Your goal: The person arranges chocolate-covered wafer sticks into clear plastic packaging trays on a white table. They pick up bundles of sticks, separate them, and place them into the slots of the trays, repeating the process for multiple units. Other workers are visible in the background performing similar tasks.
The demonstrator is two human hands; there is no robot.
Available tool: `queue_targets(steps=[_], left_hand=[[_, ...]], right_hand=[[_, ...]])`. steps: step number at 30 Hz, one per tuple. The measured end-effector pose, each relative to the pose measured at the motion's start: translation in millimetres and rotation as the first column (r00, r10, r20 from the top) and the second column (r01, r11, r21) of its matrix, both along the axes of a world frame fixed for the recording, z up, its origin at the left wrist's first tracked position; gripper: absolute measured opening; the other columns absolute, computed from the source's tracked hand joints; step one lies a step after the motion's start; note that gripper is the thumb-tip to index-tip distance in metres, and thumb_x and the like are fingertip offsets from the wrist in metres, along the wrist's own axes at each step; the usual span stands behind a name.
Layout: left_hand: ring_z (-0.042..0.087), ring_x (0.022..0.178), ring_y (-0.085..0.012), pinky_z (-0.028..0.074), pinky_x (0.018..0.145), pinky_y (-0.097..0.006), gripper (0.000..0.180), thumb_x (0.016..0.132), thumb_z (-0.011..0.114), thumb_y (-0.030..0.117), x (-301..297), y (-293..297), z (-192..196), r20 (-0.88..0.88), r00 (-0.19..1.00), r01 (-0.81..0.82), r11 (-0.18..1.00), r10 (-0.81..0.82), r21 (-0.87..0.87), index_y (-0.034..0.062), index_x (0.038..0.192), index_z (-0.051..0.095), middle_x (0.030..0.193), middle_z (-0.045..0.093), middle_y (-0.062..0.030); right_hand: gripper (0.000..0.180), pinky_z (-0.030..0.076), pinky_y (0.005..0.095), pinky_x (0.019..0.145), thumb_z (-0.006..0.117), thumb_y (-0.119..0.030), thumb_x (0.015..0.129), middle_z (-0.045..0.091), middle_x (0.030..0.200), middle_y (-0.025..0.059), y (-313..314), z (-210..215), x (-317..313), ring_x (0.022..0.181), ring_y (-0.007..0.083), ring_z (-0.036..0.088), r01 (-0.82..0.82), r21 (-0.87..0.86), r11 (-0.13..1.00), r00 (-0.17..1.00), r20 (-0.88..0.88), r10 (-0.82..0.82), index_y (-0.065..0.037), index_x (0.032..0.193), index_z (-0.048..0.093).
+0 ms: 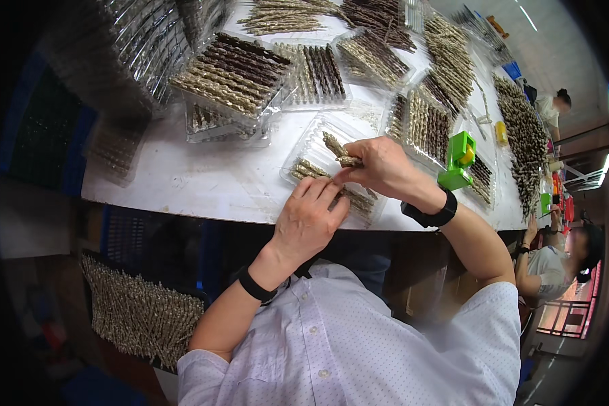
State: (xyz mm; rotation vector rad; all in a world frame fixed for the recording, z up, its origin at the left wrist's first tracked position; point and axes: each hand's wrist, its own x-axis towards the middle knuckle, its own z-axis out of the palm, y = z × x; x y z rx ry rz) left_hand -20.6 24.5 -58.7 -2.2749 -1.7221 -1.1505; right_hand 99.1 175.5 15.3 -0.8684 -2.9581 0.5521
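A long white worktop (203, 183) runs away to the upper right, its surface scuffed. On it lie clear plastic blister trays: one ribbed tray (312, 145) at the near edge, partly filled with glittery gold twisted sticks (306, 168); a stacked tray (231, 71) of brown and gold sticks behind it; and another tray (427, 125) to the right. A green tape dispenser (459, 160) stands beside that. Loose heaps of sticks (524, 139) lie further along the worktop.
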Motion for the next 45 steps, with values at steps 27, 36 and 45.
queue_targets(steps=[27,36,45], left_hand=[[0.058,0.105,-0.0247,0.045,0.094,-0.038,0.024,0.08,0.068,0.018,-1.4,-0.1,5.3,0.01,1.0,0.014,1.0,-0.014,-0.014,0.0028,0.098,0.067,0.105,0.062,-0.0098],[0.058,0.105,-0.0249,0.044,0.094,-0.039,0.026,0.079,0.07,0.017,0.1,-0.5,4.5,0.009,1.0,0.01,0.999,-0.01,-0.046,0.0035,0.1,0.066,0.105,0.062,-0.0088],[0.057,0.111,-0.0254,0.043,0.098,-0.04,0.033,0.078,0.075,0.018,0.1,-2.0,5.1,0.013,1.0,0.018,0.993,-0.017,-0.116,0.0059,0.108,0.067,0.113,0.062,-0.0076]], right_hand=[[0.035,0.043,0.0443,0.061,0.07,-0.031,0.091,0.055,0.071,0.0202,12.3,3.1,-6.1,0.067,0.0381,0.056,-0.044,-0.103,0.994,0.999,-0.02,0.042,0.002,0.08,0.062],[0.041,0.05,0.049,0.067,0.07,-0.037,0.087,0.063,0.073,0.0234,6.7,-13.8,10.4,0.073,0.0417,0.064,-0.117,0.023,0.993,0.993,0.006,0.117,0.002,0.078,0.064],[0.028,0.048,0.0468,0.068,0.063,-0.024,0.092,0.061,0.075,0.0239,12.2,-0.1,0.4,0.075,0.0418,0.062,-0.084,-0.115,0.99,0.986,-0.156,0.065,0.003,0.085,0.059]])
